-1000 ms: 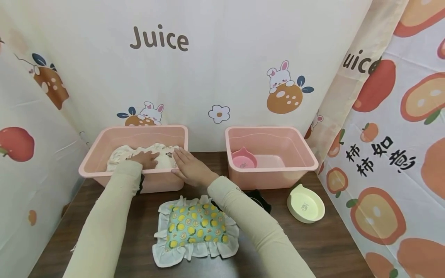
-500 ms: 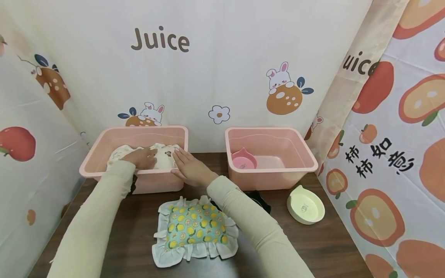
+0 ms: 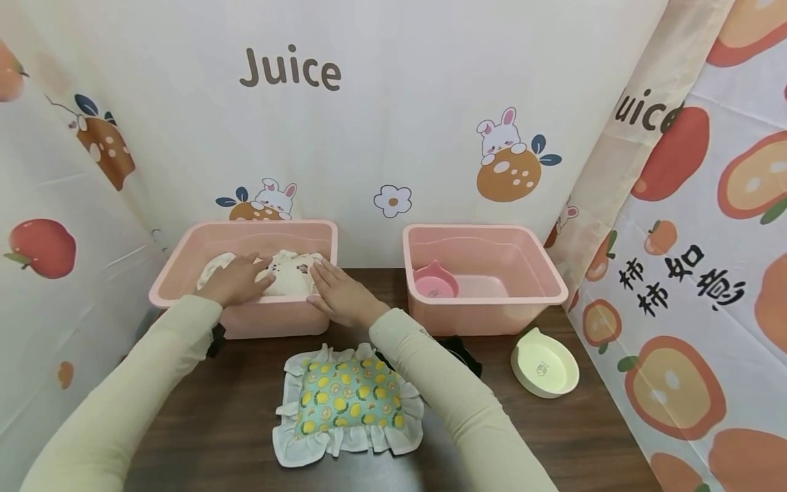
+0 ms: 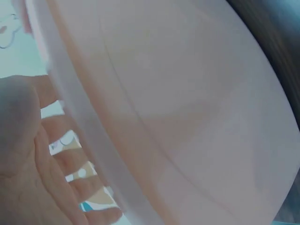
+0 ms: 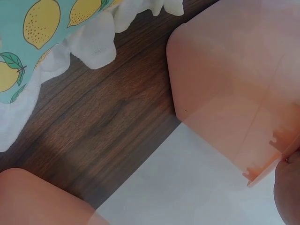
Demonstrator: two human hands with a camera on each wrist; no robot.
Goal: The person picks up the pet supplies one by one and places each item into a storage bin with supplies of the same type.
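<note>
Showing between hands [image 3: 236,280] [image 3: 344,295] — cream cloth [image 3: 285,277]

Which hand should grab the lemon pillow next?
Probably the right hand: at the right end of the left tub, it's closer to the lemon pillow. The left hand is farther off, over the cloth.

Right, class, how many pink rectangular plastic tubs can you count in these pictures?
2. The left pink rectangular plastic tub holds cream-white printed cloth; the right pink rectangular plastic tub holds a round pink dish. No others show.
</note>
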